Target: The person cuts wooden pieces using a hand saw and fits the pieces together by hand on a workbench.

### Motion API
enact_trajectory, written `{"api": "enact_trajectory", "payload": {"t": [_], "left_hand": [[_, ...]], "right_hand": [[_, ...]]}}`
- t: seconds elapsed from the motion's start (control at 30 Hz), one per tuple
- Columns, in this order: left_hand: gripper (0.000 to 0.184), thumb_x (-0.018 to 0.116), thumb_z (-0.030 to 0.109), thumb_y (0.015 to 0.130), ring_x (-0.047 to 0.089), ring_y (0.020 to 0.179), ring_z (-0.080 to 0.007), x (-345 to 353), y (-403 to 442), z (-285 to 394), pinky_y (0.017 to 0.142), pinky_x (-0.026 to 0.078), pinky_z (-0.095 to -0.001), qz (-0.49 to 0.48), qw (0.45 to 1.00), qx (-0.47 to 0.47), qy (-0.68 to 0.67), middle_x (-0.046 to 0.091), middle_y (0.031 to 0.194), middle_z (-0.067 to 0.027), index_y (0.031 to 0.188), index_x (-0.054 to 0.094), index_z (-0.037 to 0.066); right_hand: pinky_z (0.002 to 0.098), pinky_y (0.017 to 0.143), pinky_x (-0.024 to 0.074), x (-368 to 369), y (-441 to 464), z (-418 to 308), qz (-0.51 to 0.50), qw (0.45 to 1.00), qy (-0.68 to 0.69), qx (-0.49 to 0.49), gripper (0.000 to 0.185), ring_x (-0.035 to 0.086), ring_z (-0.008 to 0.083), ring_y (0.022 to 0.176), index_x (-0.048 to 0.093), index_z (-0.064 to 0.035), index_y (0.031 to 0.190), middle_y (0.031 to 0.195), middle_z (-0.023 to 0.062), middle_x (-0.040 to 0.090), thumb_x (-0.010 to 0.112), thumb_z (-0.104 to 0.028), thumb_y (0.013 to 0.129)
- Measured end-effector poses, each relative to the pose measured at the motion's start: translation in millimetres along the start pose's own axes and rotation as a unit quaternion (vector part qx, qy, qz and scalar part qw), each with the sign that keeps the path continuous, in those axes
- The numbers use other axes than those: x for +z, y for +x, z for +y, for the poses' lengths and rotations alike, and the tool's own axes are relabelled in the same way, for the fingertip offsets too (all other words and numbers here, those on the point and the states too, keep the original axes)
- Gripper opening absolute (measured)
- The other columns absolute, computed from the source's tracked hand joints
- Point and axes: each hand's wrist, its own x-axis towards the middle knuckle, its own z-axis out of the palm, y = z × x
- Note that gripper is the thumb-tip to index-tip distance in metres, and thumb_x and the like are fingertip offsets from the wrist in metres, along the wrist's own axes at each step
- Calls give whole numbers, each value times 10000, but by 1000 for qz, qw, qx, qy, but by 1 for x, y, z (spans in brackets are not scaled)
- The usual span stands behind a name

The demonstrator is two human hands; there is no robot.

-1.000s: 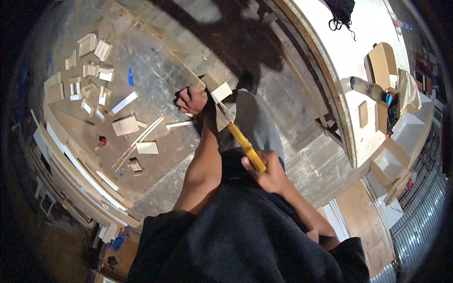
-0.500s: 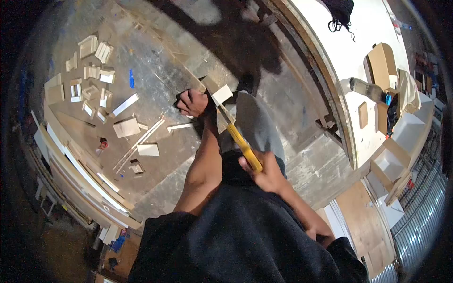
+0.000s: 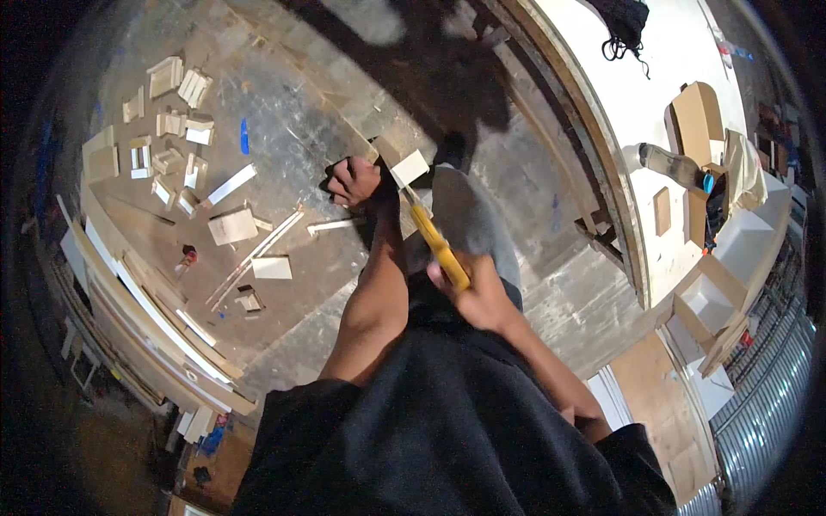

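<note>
My right hand (image 3: 482,297) is wrapped round the yellow handle of a hand saw (image 3: 434,241). Its narrow blade points forward, past my left wrist, and lies against a small piece of wood board (image 3: 398,148). A white-faced end of that board (image 3: 410,168) shows just right of the blade. My left hand (image 3: 354,181) is closed at the board's left side, fingers curled down. Most of what lies under those fingers is hidden. Beside the blade, on the right, is my grey-clad knee (image 3: 465,206).
Small wooden block assemblies (image 3: 172,125) and loose strips (image 3: 258,258) lie scattered on the floor at left. Long boards (image 3: 146,301) are stacked at the left edge. On the right stands a white-topped table (image 3: 645,112) with a clear bottle (image 3: 671,163) and cardboard-coloured pieces.
My right hand and the saw handle have moved slightly left and forward, the blade sliding along the board. My left hand stays in place.
</note>
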Motion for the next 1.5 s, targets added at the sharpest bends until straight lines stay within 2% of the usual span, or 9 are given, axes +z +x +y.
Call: {"api": "enact_trajectory", "payload": {"t": [0.13, 0.47, 0.53, 0.63, 0.73, 0.83, 0.97, 1.1, 1.5], "left_hand": [[161, 713, 224, 728, 519, 1036, -327, -3, 2, 3, 825, 391, -503, -9, 1000, -3, 3, 569, 1036, -35, 848, 634, 152], [156, 709, 228, 736, 515, 1041, -329, -5, -1, 1, 828, 389, -504, -91, 995, -15, 38, 568, 1039, -38, 851, 636, 150], [128, 706, 222, 745, 512, 1038, -331, -2, -2, 6, 826, 385, -506, -32, 999, -6, 36, 568, 1038, -39, 831, 640, 153], [73, 694, 187, 748, 504, 1017, -328, 44, -12, -5, 810, 356, -491, 75, 995, -38, -49, 560, 1024, -31, 765, 626, 168], [116, 724, 187, 722, 484, 1109, -306, 7, -4, 10, 886, 349, -514, 22, 998, -51, -39, 551, 1083, 7, 775, 624, 217], [104, 690, 173, 704, 480, 1030, -314, 2, 1, 13, 831, 326, -475, 64, 997, -23, -42, 530, 1026, -24, 755, 600, 172], [138, 698, 191, 688, 474, 1037, -316, -6, 3, 16, 848, 330, -483, 60, 997, -23, -45, 522, 1040, -32, 777, 596, 166], [164, 725, 148, 685, 495, 1077, -332, -3, 3, 14, 855, 350, -512, 62, 996, -21, -53, 548, 1073, -24, 811, 625, 181], [153, 723, 142, 682, 497, 1095, -347, -4, 3, 13, 875, 370, -523, 68, 996, -22, -57, 553, 1078, -42, 818, 653, 151]], "right_hand": [[375, 592, 401, -2, -22, 12, 2, 997, 54, 50, 453, 441, 111, 676, 619, 36, 882, 668, 32, 509, 691, -394, 1005], [347, 592, 422, -34, -64, -21, 64, 996, 9, -53, 353, 498, 133, 621, 649, 5, 869, 644, 15, 528, 699, -320, 996], [329, 579, 413, -27, -35, 7, 206, 972, -15, -110, 361, 489, 117, 613, 657, 2, 860, 640, -4, 543, 710, -330, 993], [314, 566, 405, -30, 80, 51, 236, 971, -18, -17, 343, 469, 90, 615, 666, -7, 826, 647, -6, 549, 744, -306, 974], [312, 584, 428, -2, 211, 149, 262, 956, -22, -128, 384, 489, 82, 647, 662, 2, 815, 713, -27, 602, 804, -338, 922], [309, 589, 440, 7, 234, 137, 137, 990, 17, -4, 435, 512, 84, 655, 669, -1, 806, 746, -10, 630, 862, -387, 860], [317, 473, 338, 12, 227, 109, 23, 999, 48, 11, 458, 452, 89, 524, 634, -53, 699, 627, -26, 564, 878, -414, 840], [307, 449, 264, 14, 235, 125, -20, 990, 138, 15, 428, 400, 68, 473, 614, -106, 656, 559, -52, 488, 842, -387, 885], [291, 415, 275, 14, 244, 136, -80, 981, 175, 33, 410, 412, 72, 438, 629, -115, 718, 546, -49, 497, 770, -426, 945]]}}
